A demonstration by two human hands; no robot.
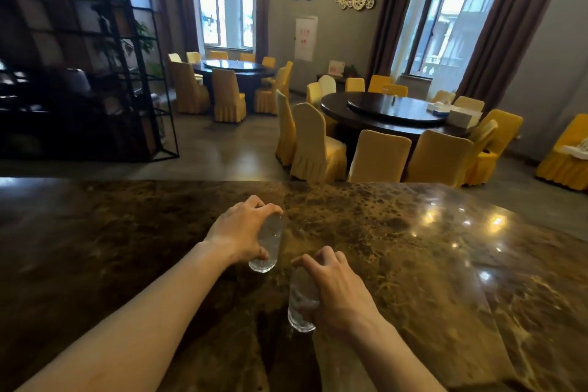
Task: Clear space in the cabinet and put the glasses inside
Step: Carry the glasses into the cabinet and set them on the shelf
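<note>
Marble counter (pixel 413 248); both hands (pixel 241 229) grip upright glasses (pixel 269 245) from above

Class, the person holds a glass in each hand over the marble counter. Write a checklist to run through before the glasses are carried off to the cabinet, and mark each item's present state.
1. Left hand grips the left glass from above: ok.
2. Right hand grips the right glass from above: ok.
3. The two glasses are apart, not knocking together: ok.
4. Glasses are empty: cannot tell, too blurred.
5. Marble counter near the hands is free of things to bump: ok.
6. Cabinet has cleared space: cannot tell, no cabinet interior in view.
</note>
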